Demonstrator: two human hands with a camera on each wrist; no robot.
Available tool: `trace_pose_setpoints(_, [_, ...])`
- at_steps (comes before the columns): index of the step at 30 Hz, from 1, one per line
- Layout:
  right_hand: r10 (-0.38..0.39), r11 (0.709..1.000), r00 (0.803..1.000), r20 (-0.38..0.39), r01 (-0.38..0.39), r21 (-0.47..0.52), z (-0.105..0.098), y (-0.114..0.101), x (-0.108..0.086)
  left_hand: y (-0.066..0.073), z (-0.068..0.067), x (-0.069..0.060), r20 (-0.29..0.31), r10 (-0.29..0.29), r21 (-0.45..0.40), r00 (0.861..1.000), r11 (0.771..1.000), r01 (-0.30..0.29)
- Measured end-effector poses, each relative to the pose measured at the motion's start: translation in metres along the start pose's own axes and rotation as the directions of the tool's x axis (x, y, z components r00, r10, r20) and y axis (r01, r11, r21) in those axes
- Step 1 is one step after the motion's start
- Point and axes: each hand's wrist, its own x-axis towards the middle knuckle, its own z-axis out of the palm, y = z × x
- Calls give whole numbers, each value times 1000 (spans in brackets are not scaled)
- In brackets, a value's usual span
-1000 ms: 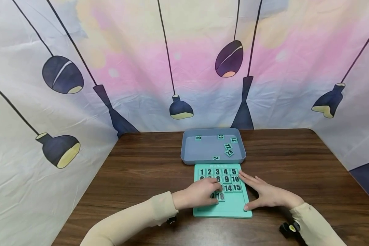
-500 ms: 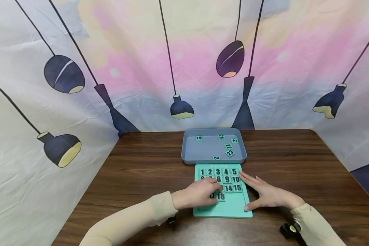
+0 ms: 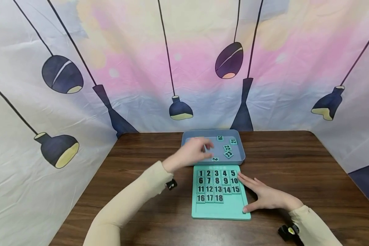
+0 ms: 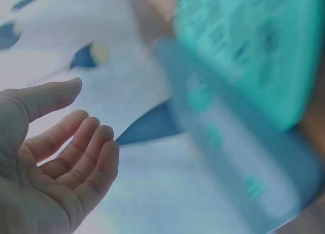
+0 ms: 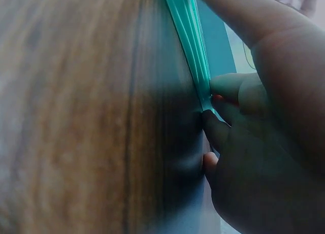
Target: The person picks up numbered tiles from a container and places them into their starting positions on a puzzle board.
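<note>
My left hand (image 3: 193,151) is over the left part of the blue-grey tray (image 3: 242,150), blurred; in the left wrist view the hand (image 4: 66,158) has loosely bent fingers with nothing between them. Tiles 20 (image 3: 220,138), 21 (image 3: 233,141), 22 (image 3: 227,148) and 23 (image 3: 228,154) lie in the tray, with another tile (image 3: 215,159) by its front wall. Below it, the green board (image 3: 221,212) carries tiles 1 to 18 in rows. Thumb and fingertips of my right hand (image 3: 269,196) rest against the board's right edge, spread.
The tray stands directly behind the board on the brown wooden table (image 3: 141,153). A cloth backdrop (image 3: 135,51) printed with hanging lamps rises behind the table. Black wrist devices sit at both cuffs.
My left hand has left the tiles on the board and moved up and slightly left over the tray, covering where tile 19 lay. The right hand stays at the board's edge.
</note>
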Motion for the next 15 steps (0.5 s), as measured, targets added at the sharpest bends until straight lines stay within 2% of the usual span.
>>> trace_pose_setpoints(4, [-7, 1000, 1000, -5, 7, 5, -1, -1, 0, 2, -32, 17, -122, -54, -84, 991, 996, 44])
trace_pose_setpoints(7, [-11, 1000, 1000, -7, 11, 9, -1, -2, -1, 0, -45, 28, -178, -75, -150, 981, 988, 48])
trace_pose_setpoints(11, [-10, 1000, 1000, -6, 10, 10, 0, -3, -1, -15, -46, 44, -174, -123, -210, 977, 974, 85])
trace_pose_setpoints(13, [-13, 1000, 1000, -5, 13, 10, 0, -3, -1, -27, -44, 53, -157, -170, -235, 973, 963, 131])
trace_pose_setpoints(15, [-18, 1000, 1000, -6, 18, 10, 0, -4, -1, -41, -43, 61, -147, -231, -263, 962, 946, 187])
